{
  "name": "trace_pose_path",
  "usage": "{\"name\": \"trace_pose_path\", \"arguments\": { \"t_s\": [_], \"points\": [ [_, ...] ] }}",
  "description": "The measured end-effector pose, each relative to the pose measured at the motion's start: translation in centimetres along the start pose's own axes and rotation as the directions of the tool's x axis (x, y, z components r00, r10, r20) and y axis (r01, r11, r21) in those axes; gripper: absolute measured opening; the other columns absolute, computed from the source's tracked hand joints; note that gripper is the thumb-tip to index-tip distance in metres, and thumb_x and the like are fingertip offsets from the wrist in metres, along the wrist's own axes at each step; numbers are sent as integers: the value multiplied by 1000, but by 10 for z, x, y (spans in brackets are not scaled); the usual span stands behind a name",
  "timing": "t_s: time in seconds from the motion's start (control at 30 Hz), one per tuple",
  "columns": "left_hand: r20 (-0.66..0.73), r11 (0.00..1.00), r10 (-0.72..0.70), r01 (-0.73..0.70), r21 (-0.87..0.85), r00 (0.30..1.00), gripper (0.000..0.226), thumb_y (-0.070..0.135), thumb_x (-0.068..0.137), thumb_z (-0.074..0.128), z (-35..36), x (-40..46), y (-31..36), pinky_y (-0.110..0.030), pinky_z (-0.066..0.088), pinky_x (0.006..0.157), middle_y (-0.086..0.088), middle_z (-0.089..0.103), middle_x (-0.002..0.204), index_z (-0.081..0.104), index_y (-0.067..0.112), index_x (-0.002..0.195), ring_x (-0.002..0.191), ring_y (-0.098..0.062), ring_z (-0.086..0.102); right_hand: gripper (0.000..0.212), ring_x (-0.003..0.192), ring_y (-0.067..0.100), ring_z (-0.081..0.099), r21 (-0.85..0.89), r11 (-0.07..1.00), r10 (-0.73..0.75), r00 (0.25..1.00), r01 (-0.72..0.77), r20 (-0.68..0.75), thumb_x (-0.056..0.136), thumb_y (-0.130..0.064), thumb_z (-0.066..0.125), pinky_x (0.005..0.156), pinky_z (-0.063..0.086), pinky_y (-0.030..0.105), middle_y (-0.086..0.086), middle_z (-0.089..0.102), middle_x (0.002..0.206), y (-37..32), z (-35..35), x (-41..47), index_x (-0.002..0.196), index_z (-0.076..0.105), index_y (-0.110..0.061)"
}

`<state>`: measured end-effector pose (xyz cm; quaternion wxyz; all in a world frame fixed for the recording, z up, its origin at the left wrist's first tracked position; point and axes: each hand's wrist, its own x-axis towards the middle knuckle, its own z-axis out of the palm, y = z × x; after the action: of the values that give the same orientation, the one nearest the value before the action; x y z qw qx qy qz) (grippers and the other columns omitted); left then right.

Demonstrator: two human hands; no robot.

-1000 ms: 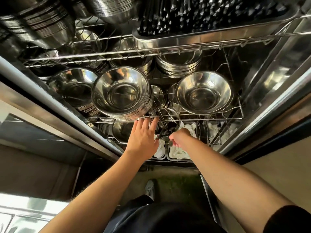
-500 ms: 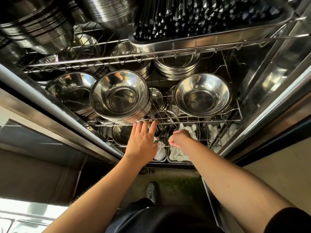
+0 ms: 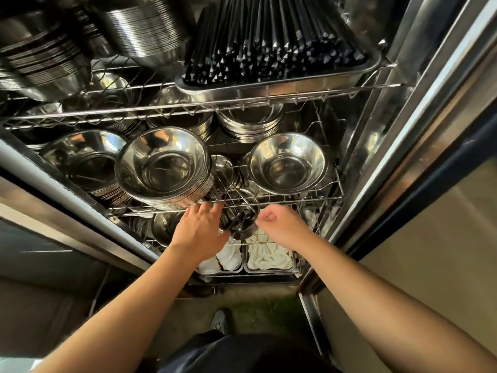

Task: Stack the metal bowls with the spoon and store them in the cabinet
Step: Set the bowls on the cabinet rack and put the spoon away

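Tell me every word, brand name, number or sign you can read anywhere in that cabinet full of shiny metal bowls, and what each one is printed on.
None: no readable text shows anywhere.
The stacked shiny steel bowls show only reflections.
The steel tray of black chopsticks carries no visible label.
The wire shelf and the steel cabinet door frame show no sign or number.

Both bare forearms reached forward, converging toward twelve o'clock. The left hand lay flat, palm down, fingers spread toward one o'clock. The right hand was loosely curled, knuckles facing ten o'clock.
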<state>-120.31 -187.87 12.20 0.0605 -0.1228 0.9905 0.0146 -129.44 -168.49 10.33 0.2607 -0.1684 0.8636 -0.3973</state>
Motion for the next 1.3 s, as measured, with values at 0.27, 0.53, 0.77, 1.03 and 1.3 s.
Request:
{"name": "trace_pose_path", "arguments": {
  "t_s": [0.27, 0.53, 0.77, 1.03, 1.3],
  "points": [
    [-91, 987, 98, -109, -120, 991, 62, 56, 91, 56, -36, 17, 31, -43, 55, 84, -6, 59, 132, 45, 23, 142, 118, -30, 59, 17, 89, 0, 63, -227, 953, -262, 924, 201, -277, 96, -38, 62, 80, 55, 25, -13, 69, 102, -20, -62, -30, 105, 70, -26],
    [-155, 961, 186, -213, -178, 970, 81, 67, 92, 43, -44, 52, 61, -47, 37, 113, -8, 33, 158, 23, 21, 156, 147, -30, 27, 70, 152, 27, 15, -471, 882, -183, 912, -13, -367, 97, -53, 55, 115, 35, 48, 9, 25, 162, -22, -90, -12, 154, 34, -19],
    [-16, 975, 184, -184, -128, 983, 89, 73, 93, 25, -27, 70, 73, -43, 3, 123, -11, -4, 169, 0, 19, 160, 155, -27, -8, 95, 156, 31, -12, -436, 879, 51, 948, -191, -313, 94, -68, 47, 122, 20, 53, 16, -12, 170, -13, -87, 5, 163, 5, -16],
    [-42, 976, 146, -151, -155, 988, 95, 76, 90, 20, -10, 64, 65, -39, 0, 121, -13, 2, 168, 2, 14, 159, 154, -26, -9, 92, 157, 31, 4, -476, 865, 18, 960, -155, -280, 95, -67, 46, 118, 32, 51, 14, -8, 171, -12, -82, 7, 162, 14, -12],
    [-52, 980, 100, -107, -169, 994, 93, 74, 93, 23, -9, 48, 48, -39, 1, 121, -14, 4, 168, 3, 12, 159, 154, -27, -8, 89, 156, 33, 13, -511, 855, -38, 974, -85, -225, 96, -65, 45, 118, 31, 51, 15, -7, 171, -16, -66, 6, 162, 17, -12]
  ]
}}
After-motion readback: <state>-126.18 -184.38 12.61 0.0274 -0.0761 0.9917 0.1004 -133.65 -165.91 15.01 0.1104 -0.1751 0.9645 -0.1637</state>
